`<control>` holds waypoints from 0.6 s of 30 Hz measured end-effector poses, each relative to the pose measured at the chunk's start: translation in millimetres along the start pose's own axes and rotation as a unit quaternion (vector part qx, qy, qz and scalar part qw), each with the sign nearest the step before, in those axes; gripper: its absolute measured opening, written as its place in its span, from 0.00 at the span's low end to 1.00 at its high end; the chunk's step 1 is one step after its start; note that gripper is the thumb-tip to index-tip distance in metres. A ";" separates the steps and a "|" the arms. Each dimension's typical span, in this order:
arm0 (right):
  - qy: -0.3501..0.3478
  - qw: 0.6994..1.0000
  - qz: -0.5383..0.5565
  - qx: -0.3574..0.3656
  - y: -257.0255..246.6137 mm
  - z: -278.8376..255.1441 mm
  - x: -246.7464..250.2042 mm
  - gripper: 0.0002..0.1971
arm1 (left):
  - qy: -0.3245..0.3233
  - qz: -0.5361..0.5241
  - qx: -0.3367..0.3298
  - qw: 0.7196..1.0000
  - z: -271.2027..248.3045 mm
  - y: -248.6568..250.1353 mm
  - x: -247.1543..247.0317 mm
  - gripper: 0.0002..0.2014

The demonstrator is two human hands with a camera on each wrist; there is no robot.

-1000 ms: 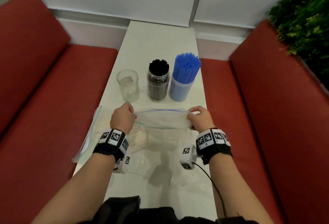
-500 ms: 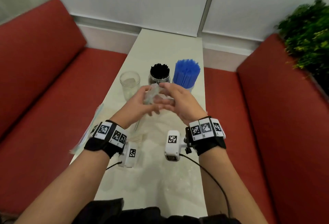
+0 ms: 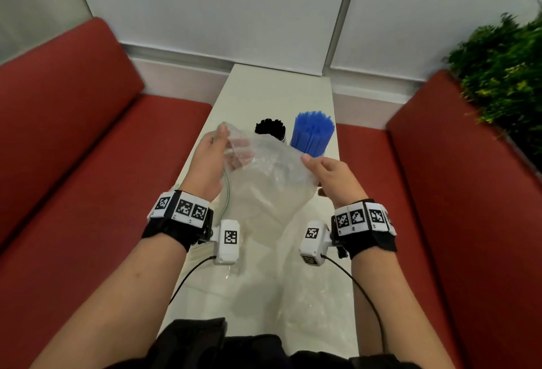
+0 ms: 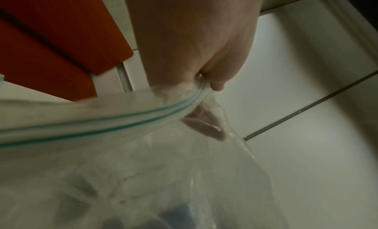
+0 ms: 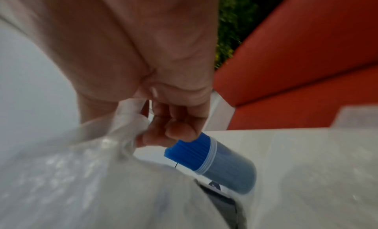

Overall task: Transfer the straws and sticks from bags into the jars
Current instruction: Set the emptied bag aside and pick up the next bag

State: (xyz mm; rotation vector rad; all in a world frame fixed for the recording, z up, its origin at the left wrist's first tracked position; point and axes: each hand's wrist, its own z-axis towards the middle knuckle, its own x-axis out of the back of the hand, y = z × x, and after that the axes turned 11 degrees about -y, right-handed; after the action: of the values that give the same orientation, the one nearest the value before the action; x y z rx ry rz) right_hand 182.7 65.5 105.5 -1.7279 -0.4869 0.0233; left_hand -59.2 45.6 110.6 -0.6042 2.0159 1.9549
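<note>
Red sofas (image 3: 73, 133) flank both long edges of the desk (image 3: 281, 86), and a green plant (image 3: 504, 69) sits past the right sofa. We hold a clear zip bag (image 3: 264, 180) up over the middle of the desk, between us and the jars. Our left hand (image 3: 209, 160) pinches the bag's zip rim near one corner, thumb on top and fingers (image 4: 206, 125) curled under the plastic; the green zip line (image 4: 102, 125) runs away from that grip. Our right hand (image 3: 331, 177) has its fingers (image 5: 175, 129) bunched round a gathered fold of the same bag. Whether anything is left inside the bag we cannot tell, since the plastic is blurred and creased. More clear plastic lies flat on the desk near our edge (image 3: 308, 295).

Toward the far end of the desk stands a jar packed with blue straws (image 3: 313, 133), and just beside it, on its left, a jar of black straws (image 3: 269, 128). Both look full, so we judge those two transfers done. The bag hides whatever else stands to the left of the black straws. What is left, as we read it, is to empty this bag into a jar, if it holds anything.
</note>
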 end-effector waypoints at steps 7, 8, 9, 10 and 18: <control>0.154 0.977 0.114 0.095 6.1 -10.3 21.5 0.09 | -0.009 0.014 -0.035 0.999 3.4 19.2 33.9 0.10; 0.162 0.971 0.140 0.109 4.3 -11.6 20.8 0.07 | -0.011 0.011 -0.041 0.999 3.4 21.5 37.2 0.07; 0.175 0.963 0.167 0.122 2.1 -11.8 18.6 0.07 | -0.016 0.005 -0.040 0.999 3.5 23.1 38.8 0.05; 0.199 0.954 0.183 0.133 -0.7 -11.4 15.0 0.08 | -0.025 -0.001 -0.034 0.999 3.5 24.0 38.7 0.05; 0.335 0.919 0.012 0.206 -22.5 -19.4 0.1 0.11 | 0.020 0.135 -0.134 0.981 11.4 32.2 39.0 0.08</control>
State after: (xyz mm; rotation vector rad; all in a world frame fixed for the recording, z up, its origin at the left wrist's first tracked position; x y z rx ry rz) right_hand 181.3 50.3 131.1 -1.2208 0.0533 -0.4105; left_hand -109.7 52.8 120.1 -0.4476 1.9582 2.4193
